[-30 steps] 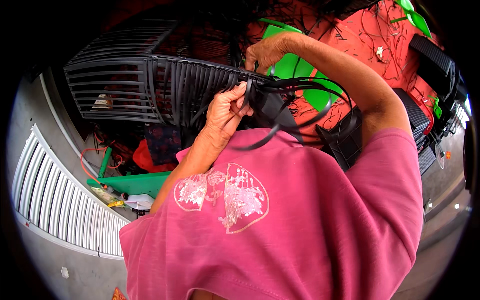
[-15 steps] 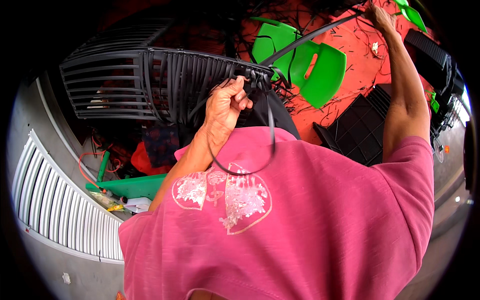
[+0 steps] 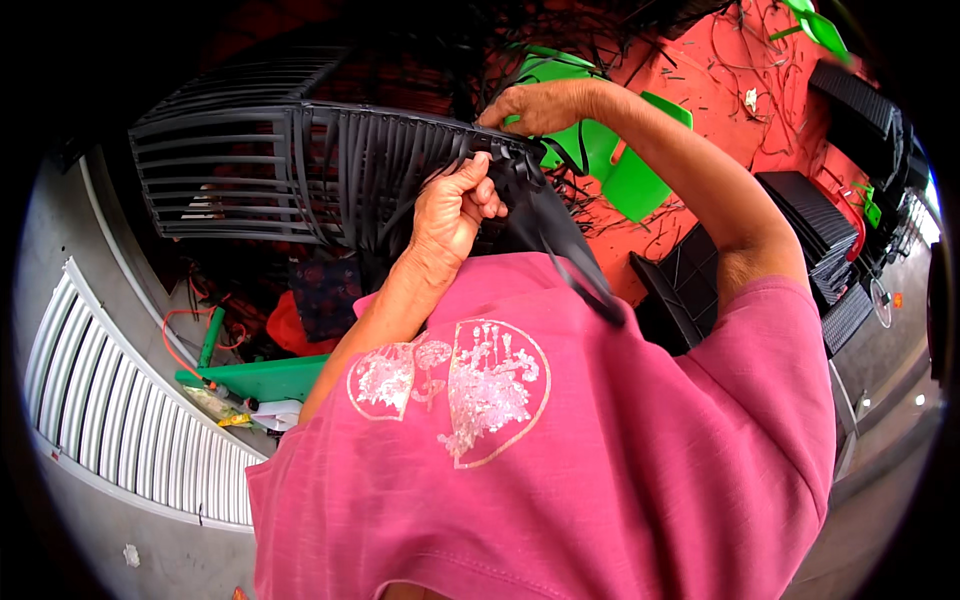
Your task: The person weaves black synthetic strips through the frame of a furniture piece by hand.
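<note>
Thin black strips (image 3: pixel 560 25) litter the red floor (image 3: pixel 725 130) of an apparent workshop, where a black slatted frame (image 3: pixel 375 155) wound with flat bands, stacked black ribbed pieces (image 3: pixel 810 225) and a white slatted panel (image 3: pixel 132 400) crowd together.

Two hands: left hand (image 3: pixel 455 207), right hand (image 3: pixel 538 107). One black slatted frame (image 3: pixel 375 165). One white slatted panel (image 3: pixel 128 420) on grey floor (image 3: pixel 200 562). One pink shirt (image 3: pixel 620 450). One green chair (image 3: pixel 640 188) on red floor (image 3: pixel 705 150); one green plastic piece (image 3: pixel 822 32) near its far right corner. Two white scraps (image 3: pixel 751 99), one per floor. One green board (image 3: pixel 270 378). Loose black strips (image 3: pixel 604 302): too many to count.
</note>
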